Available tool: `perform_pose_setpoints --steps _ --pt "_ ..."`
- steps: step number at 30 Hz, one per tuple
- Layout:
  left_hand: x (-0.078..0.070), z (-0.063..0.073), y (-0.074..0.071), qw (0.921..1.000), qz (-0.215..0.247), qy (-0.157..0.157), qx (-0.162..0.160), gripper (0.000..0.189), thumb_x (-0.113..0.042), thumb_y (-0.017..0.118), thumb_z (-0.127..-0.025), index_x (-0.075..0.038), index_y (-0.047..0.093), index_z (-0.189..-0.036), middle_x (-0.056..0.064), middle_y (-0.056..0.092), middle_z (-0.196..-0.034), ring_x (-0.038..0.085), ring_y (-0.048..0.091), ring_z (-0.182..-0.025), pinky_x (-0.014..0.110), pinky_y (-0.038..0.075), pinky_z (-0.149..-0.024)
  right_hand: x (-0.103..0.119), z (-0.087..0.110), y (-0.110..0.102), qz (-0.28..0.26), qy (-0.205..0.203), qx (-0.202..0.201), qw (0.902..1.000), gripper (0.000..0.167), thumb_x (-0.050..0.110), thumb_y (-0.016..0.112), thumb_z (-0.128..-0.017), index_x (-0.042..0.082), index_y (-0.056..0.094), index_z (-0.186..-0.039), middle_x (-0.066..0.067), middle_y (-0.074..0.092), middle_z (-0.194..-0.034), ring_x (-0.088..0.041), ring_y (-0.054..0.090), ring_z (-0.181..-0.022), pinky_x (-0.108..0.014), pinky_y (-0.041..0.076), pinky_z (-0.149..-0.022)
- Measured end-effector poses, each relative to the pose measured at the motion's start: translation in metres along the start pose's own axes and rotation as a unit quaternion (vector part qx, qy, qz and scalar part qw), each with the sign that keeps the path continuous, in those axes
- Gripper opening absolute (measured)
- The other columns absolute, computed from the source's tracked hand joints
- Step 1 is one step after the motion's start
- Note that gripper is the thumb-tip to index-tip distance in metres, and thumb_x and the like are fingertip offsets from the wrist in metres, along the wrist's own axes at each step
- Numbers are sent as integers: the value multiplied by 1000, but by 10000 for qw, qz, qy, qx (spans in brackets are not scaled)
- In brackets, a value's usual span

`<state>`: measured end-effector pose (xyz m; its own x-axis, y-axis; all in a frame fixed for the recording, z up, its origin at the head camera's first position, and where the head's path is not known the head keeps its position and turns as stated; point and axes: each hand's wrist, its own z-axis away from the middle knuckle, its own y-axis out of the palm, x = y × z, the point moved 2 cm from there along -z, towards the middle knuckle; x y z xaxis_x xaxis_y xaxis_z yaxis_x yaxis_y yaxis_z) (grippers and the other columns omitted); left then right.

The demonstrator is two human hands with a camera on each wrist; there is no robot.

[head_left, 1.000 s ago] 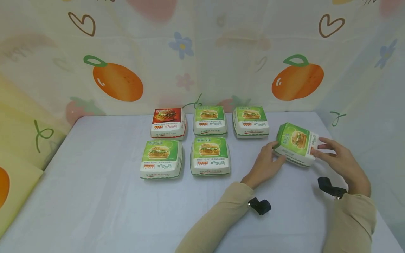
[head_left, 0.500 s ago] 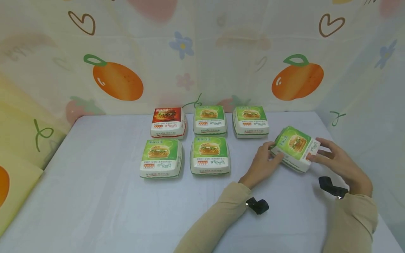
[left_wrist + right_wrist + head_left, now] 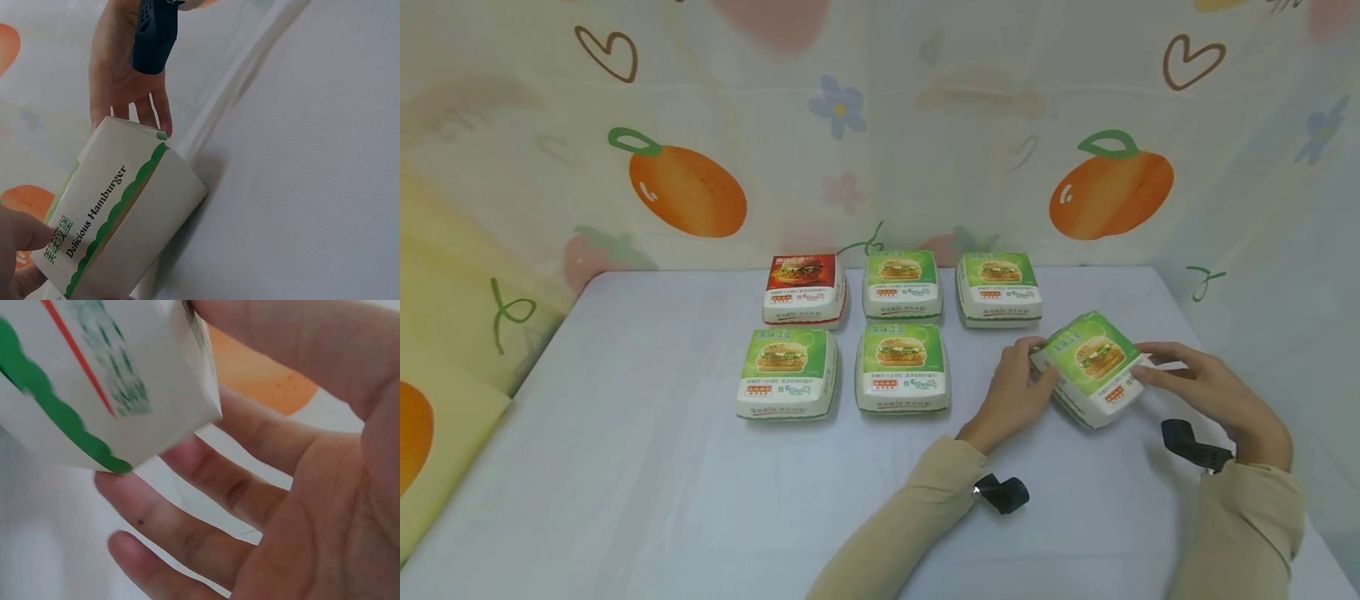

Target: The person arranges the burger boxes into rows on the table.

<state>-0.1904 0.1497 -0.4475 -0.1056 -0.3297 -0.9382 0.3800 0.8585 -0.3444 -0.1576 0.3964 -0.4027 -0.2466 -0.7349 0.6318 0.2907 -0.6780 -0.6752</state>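
A green-and-white hamburger box [image 3: 1093, 362] sits askew at the right of the table, its burger picture facing up, held between both hands. My left hand [image 3: 1011, 392] grips its left corner, thumb on the near side. Across from it, my right hand [image 3: 1225, 396] holds the right corner with the thumb on top and the fingers around the far side. The left wrist view shows the side of the box [image 3: 119, 206] printed "Delicious Hamburger", tilted there above a shadow. Seen close in the right wrist view, fingers [image 3: 169, 519] spread beneath the box's corner.
A red hamburger box [image 3: 803, 289] and two green hamburger boxes, the middle [image 3: 901, 285] and right [image 3: 998, 290], form the back row. Two more green boxes, left [image 3: 787, 373] and right [image 3: 902, 368], stand in front. A patterned cloth [image 3: 955, 125] hangs behind the white table [image 3: 662, 467].
Both hands have turned the hamburger box clockwise as seen from above and brought it slightly nearer. The other boxes keep their places on the table; the head view has shifted a little.
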Motion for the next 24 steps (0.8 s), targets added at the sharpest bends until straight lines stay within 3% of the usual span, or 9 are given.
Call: perform_pose_setpoints --steps 8,15,24 --pt "1 8 -7 9996 186 24 -223 47 -30 46 -100 -16 42 -145 3 50 -125 7 43 -101 23 40 -85 8 1 2 238 -77 121 9996 73 51 52 -99 7 32 -153 -31 36 -150 -51 45 -124 -64 44 -89" --pt "2 13 -12 9967 424 84 -690 47 -26 44 -100 -14 42 -145 9 45 -140 13 41 -125 32 37 -108 16 -2 8 254 -347 219 9988 69 47 54 -99 7 35 -152 -30 39 -148 -51 46 -124 -63 45 -92" --pt "1 13 -16 9919 725 -2 -1047 45 -26 39 -102 -14 42 -145 8 42 -140 16 38 -123 36 36 -105 27 -7 18 267 -620 156 9976 63 40 58 -99 2 43 -146 -27 49 -138 -47 49 -122 -63 46 -96"
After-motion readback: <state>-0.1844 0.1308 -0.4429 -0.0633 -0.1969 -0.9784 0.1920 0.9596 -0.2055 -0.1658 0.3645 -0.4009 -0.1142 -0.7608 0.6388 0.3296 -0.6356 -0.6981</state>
